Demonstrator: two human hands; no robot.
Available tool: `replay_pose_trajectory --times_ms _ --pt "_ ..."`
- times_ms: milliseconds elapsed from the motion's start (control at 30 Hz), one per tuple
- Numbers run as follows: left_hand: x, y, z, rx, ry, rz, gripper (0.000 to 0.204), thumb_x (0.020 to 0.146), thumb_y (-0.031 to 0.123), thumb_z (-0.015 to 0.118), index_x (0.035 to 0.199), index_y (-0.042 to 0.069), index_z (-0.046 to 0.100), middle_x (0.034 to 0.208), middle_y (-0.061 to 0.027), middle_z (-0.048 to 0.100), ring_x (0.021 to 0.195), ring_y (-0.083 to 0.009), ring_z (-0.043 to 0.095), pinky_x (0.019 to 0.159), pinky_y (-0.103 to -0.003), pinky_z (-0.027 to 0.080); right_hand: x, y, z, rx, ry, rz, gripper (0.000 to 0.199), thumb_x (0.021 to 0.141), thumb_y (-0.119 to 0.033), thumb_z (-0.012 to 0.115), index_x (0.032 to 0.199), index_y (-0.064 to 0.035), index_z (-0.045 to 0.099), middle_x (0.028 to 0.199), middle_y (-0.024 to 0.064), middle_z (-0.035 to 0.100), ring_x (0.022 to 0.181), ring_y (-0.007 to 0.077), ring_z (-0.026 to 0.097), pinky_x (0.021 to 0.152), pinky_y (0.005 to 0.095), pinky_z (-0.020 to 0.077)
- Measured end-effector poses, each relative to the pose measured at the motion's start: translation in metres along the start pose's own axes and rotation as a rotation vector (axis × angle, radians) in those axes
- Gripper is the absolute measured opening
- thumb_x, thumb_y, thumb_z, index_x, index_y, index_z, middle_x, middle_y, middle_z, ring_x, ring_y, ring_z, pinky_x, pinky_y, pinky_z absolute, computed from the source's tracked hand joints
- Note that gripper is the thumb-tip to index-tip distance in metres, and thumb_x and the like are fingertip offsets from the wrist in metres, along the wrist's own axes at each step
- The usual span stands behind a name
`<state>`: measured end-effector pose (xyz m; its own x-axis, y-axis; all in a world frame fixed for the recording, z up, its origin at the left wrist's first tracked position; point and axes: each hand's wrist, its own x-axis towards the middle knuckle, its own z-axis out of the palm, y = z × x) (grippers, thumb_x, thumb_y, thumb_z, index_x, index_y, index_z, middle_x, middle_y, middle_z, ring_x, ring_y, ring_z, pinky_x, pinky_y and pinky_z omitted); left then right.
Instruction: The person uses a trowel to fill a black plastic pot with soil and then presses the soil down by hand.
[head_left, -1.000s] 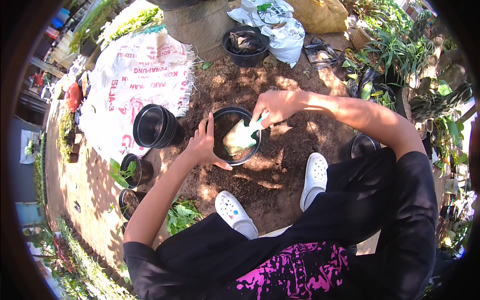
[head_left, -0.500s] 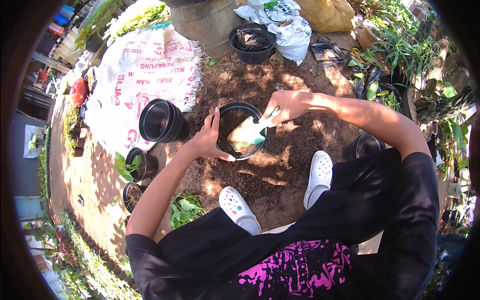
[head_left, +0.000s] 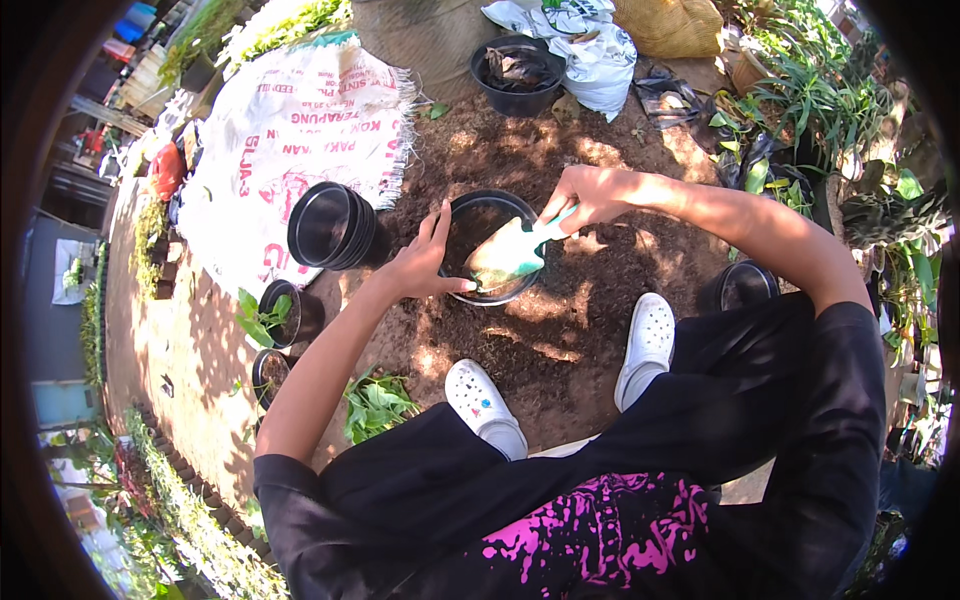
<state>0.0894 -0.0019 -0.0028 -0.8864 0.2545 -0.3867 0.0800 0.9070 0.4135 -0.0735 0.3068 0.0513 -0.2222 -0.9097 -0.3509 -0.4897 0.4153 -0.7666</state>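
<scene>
In the head view, a round black plant pot stands on the soil between my arms. Fingers and thumb spread along its left rim, my left hand steadies it. My right hand is closed around the handle of a hand trowel at the pot's right side. The trowel's wide, pale and green blade lies tilted over the pot's opening, pointing down and left. Dark shade and the blade hide most of the pot's inside.
Left of the pot stand stacked black pots beside a white woven sack. A potted seedling and loose leafy cuttings lie nearer me. Beyond are a black basin and a white plastic bag. Another black pot sits by my right knee.
The whole view has shifted slightly, with the ground things a little higher and further right. My left hand stays at the pot's rim, and the trowel stays over the opening, barely moved.
</scene>
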Motion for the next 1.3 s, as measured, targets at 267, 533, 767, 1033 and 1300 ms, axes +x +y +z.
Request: replay_pose_trajectory --times_ms 267,533,767,1033,1300 --pt "0.003 0.002 0.004 0.035 -0.002 -0.064 0.147 0.074 0.065 0.083 0.16 0.0 -0.016 0.162 -0.0392 0.009 0.147 -0.0551 0.029 0.119 -0.056 0.035 -0.003 0.0 -0.004 0.139 -0.017 0.078 0.038 0.088 -0.013 0.075 0.125 -0.0082 0.074 0.088 0.0029 0.077 0.069 0.0072 0.06 0.059 0.0281 0.0476" --pt "0.0 0.022 0.012 0.115 0.062 -0.166 0.17 0.051 0.088 0.079 0.16 -0.003 -0.014 0.161 -0.0425 0.002 0.15 -0.0591 0.013 0.12 -0.065 0.021 -0.014 -0.019 -0.032 0.048 -0.124 0.112 0.038 0.085 -0.011 0.074 0.123 -0.0093 0.076 0.084 0.0025 0.077 0.061 0.0036 0.059 0.046 0.0236 0.0401" --pt "-0.001 0.035 0.014 0.195 0.076 -0.128 0.169 0.051 0.086 0.082 0.16 -0.004 -0.011 0.16 -0.0451 -0.006 0.15 -0.0622 0.001 0.119 -0.071 0.013 -0.018 -0.019 -0.038 0.043 -0.132 0.104 0.039 0.083 -0.009 0.074 0.122 -0.0085 0.076 0.079 0.0004 0.074 0.059 0.0031 0.056 0.046 0.0242 0.0384" --pt "0.001 0.02 0.021 0.196 0.117 -0.11 0.166 0.053 0.084 0.083 0.161 -0.003 -0.009 0.161 -0.0425 0.0 0.151 -0.0588 0.007 0.12 -0.068 0.016 -0.012 -0.014 -0.034 -0.019 -0.09 0.098 0.036 0.085 -0.012 0.075 0.121 -0.0063 0.076 0.08 0.0028 0.075 0.063 0.005 0.06 0.052 0.0254 0.0435" --pt "-0.002 0.012 0.006 0.296 0.112 -0.047 0.166 0.05 0.079 0.087 0.162 -0.001 -0.007 0.163 -0.0373 0.011 0.15 -0.055 0.019 0.12 -0.064 0.022 -0.006 -0.036 -0.024 -0.222 0.105 0.079 0.036 0.092 -0.02 0.072 0.122 -0.0013 0.071 0.084 0.0105 0.075 0.073 0.0175 0.069 0.068 0.0341 0.0536"
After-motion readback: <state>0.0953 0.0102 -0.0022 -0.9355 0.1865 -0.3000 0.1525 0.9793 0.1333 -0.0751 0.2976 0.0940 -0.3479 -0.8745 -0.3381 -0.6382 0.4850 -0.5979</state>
